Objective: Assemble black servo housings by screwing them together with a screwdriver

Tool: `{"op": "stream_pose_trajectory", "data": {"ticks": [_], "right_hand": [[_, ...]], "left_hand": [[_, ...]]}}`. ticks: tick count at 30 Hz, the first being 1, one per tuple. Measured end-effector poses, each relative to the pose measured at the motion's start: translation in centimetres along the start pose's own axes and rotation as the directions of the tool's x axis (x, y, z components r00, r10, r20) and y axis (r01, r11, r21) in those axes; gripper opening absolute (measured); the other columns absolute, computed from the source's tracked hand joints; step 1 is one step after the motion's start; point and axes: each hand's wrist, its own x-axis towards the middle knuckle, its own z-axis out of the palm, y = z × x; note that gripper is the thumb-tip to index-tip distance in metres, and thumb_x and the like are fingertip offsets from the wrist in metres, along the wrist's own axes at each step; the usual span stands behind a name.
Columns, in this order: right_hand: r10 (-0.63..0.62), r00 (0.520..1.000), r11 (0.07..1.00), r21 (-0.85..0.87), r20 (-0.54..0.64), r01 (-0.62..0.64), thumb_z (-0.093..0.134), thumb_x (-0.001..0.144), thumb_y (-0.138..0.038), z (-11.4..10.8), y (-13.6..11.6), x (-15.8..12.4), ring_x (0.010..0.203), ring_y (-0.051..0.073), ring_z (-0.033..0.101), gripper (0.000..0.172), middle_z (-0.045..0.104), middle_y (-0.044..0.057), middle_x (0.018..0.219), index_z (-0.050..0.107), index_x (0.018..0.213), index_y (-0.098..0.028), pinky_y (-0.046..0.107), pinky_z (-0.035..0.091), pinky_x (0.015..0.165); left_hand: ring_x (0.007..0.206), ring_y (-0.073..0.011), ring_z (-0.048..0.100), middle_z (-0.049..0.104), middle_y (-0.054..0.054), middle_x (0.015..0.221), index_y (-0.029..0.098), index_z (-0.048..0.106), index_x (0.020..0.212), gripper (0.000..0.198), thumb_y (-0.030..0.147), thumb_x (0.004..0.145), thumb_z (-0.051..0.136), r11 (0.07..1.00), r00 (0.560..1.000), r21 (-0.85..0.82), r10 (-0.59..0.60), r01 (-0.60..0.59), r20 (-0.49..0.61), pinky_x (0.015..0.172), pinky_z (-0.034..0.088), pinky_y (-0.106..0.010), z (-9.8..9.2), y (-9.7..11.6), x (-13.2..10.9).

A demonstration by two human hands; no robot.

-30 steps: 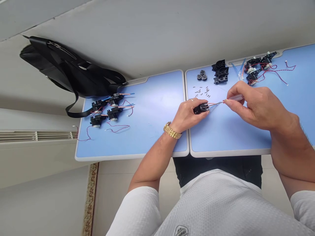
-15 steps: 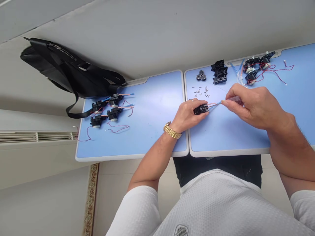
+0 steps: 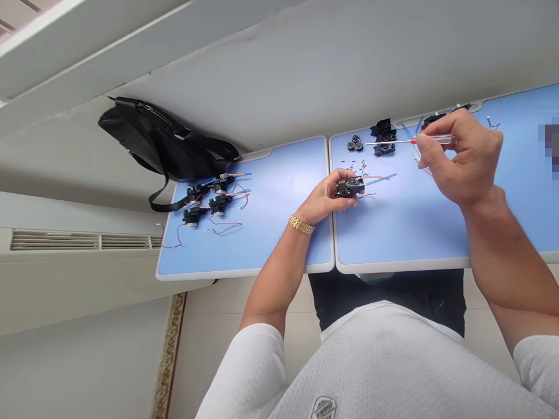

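Note:
My left hand (image 3: 331,195) is closed around a small black motor pump unit (image 3: 351,185), from which a pinkish tube and a blue tube (image 3: 384,179) stick out to the right. Thin red wires hang beneath the unit. Raised above the table, my right hand (image 3: 465,154) grips a screwdriver (image 3: 444,139) by its clear handle; the metal shaft points left and its tip is apart from the unit. Small loose screws (image 3: 358,166) lie just behind my left hand. Farther back are round black parts (image 3: 355,143) and black housings (image 3: 384,137) in a column.
Several finished-looking black units (image 3: 206,198) with tubes and wires sit on the left table (image 3: 271,244). A black bag (image 3: 166,139) leans against the wall behind them. More units (image 3: 432,119) and blue tubes lie at the back right, partly hidden by my right hand.
My right hand has lifted and drawn the screwdriver up, away from the unit. My left hand has turned the unit, so its round face and tubes show more fully. The camera view has shifted.

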Motion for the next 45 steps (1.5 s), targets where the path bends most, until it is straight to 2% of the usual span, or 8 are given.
{"op": "stream_pose_trajectory", "data": {"ticks": [6,12,15,18,24,31,39,45], "right_hand": [[0.026,0.992,0.997,0.074,-0.122,-0.017,0.063,0.117,-0.051,2.3,1.8,0.6,0.07,0.023,0.075,0.023,0.075,0.0,0.078,0.072,0.106,-0.033,0.04,0.06,0.066],[-0.061,0.951,0.973,0.194,-0.304,0.125,0.076,0.102,-0.039,3.2,2.4,1.0,0.047,0.016,0.066,0.015,0.065,-0.007,0.056,0.072,0.092,-0.028,0.034,0.048,0.052],[-0.065,0.959,0.973,0.196,-0.275,0.123,0.074,0.098,-0.041,3.0,2.1,1.0,0.048,0.017,0.069,0.016,0.069,-0.006,0.056,0.074,0.09,-0.027,0.032,0.048,0.052],[-0.07,0.967,0.977,0.18,-0.245,0.117,0.071,0.097,-0.044,2.9,1.9,1.0,0.048,0.019,0.071,0.019,0.068,-0.006,0.054,0.073,0.088,-0.028,0.032,0.048,0.053],[-0.059,0.975,0.987,0.135,-0.213,0.089,0.071,0.097,-0.049,3.3,2.0,0.9,0.054,0.022,0.077,0.022,0.069,-0.005,0.054,0.073,0.088,-0.028,0.033,0.048,0.056],[-0.019,0.982,0.991,0.123,-0.189,0.043,0.069,0.094,-0.05,3.4,2.0,0.8,0.057,0.024,0.079,0.022,0.069,-0.005,0.053,0.073,0.087,-0.029,0.035,0.052,0.061],[0.0,0.987,0.992,0.127,-0.162,0.021,0.07,0.092,-0.049,3.3,2.0,0.7,0.061,0.025,0.082,0.021,0.07,-0.005,0.053,0.073,0.086,-0.029,0.035,0.053,0.063],[0.003,0.988,0.993,0.117,-0.153,0.015,0.071,0.092,-0.049,3.4,2.0,0.7,0.06,0.025,0.081,0.021,0.07,-0.004,0.054,0.074,0.087,-0.029,0.036,0.053,0.065]], "left_hand": [[0.091,-0.023,0.084,0.084,-0.013,0.119,0.023,0.067,0.129,0.068,0.056,0.082,0.103,0.969,1.0,-0.245,-0.03,0.029,0.0,0.06,0.056,-0.027,0.0,1.0,0.2],[0.099,-0.0203,0.084,0.082,-0.007,0.125,0.03,0.073,0.134,0.071,0.049,0.076,0.11,0.883,0.959,-0.457,-0.032,-0.105,-0.281,0.057,0.049,-0.02,-1.6,2.1,-1.3],[0.078,-0.0117,0.076,0.079,-0.002,0.11,0.03,0.069,0.13,0.066,0.051,0.08,0.107,0.862,0.878,-0.488,-0.122,-0.138,-0.463,0.052,0.043,-0.018,-4.2,1.8,-3.5],[0.053,-0.0009,0.047,0.07,0.004,0.093,0.025,0.062,0.112,0.048,0.042,0.088,0.1,0.904,0.706,-0.426,-0.283,-0.029,-0.649,0.047,0.032,-0.015,-7.4,1.3,-5.9],[0.044,-0.0018,0.036,0.058,0.008,0.07,0.024,0.047,0.093,0.045,0.016,0.081,0.091,0.916,0.526,-0.36,-0.397,0.177,-0.752,0.043,0.015,-0.016,-12.4,-0.5,-8.8],[0.048,-0.0068,0.049,0.057,0.008,0.066,0.023,0.054,0.098,0.043,0.006,0.073,0.084,0.904,0.408,-0.226,-0.373,0.364,-0.833,0.047,0.023,-0.018,-15.0,-2.0,-8.8],[0.065,-0.0187,0.068,0.069,-0.002,0.078,0.018,0.075,0.109,0.027,0.02,0.087,0.092,0.818,0.359,0.025,-0.226,0.575,-0.906,0.061,0.05,-0.028,-16.0,-3.1,-8.4],[0.077,-0.0216,0.078,0.082,-0.01,0.109,0.018,0.069,0.144,0.049,0.025,0.099,0.085,0.679,0.326,0.135,-0.162,0.722,-0.931,0.079,0.06,-0.032,-17.0,-2.9,-8.1]]}}
